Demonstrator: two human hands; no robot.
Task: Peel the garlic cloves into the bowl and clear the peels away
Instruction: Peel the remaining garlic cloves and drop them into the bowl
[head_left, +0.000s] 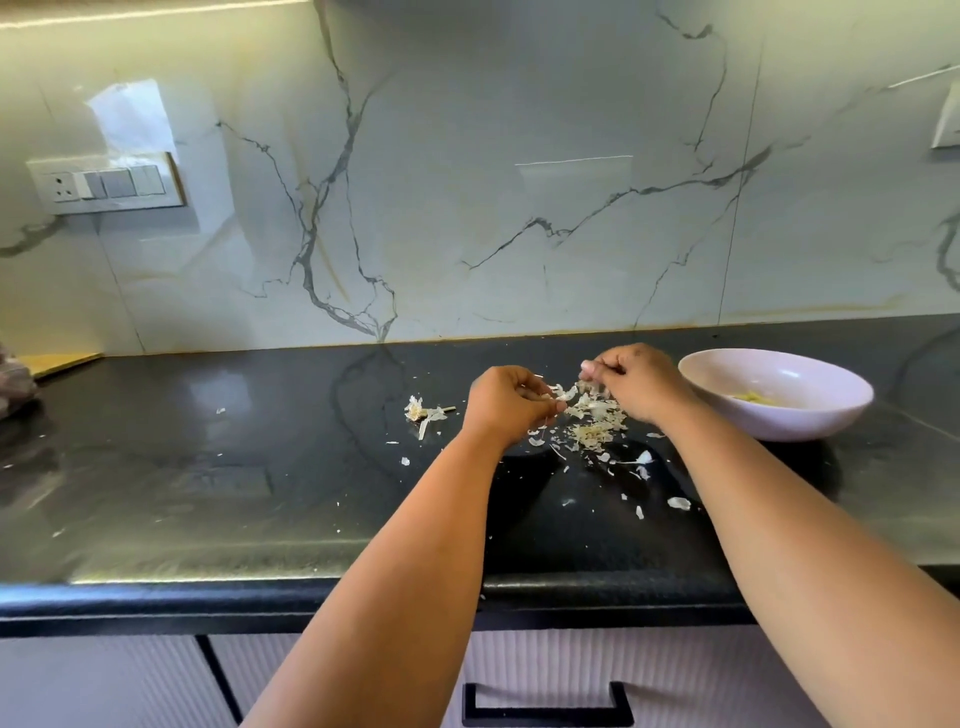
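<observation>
While both arms reach out over the dark desk (208, 467), the head view shows the left hand (506, 402) with its fingers (540, 397) curled, pinching a small pale piece of garlic (clove or skin, too small to tell). Just to the right of those fingers, the right hand (641, 382) hangs knuckles-up with its fingers (597, 371) bent together, pinching a papery shred of peel above the pile. Directly below and between the two sets of fingers lies the heap of garlic peels (592, 428), with loose flakes scattered toward the near edge of the desk. Left of the left hand's fingers, apart from the heap, sits a stripped garlic stem (423, 413) with husk still on it. Right of the right hand's fingers, close beside the wrist, stands the white bowl (810, 415), holding a few yellowish peeled cloves (753, 398). Far to the left of the fingers, a switch plate (106, 183) sits on the marble wall (467, 208).
</observation>
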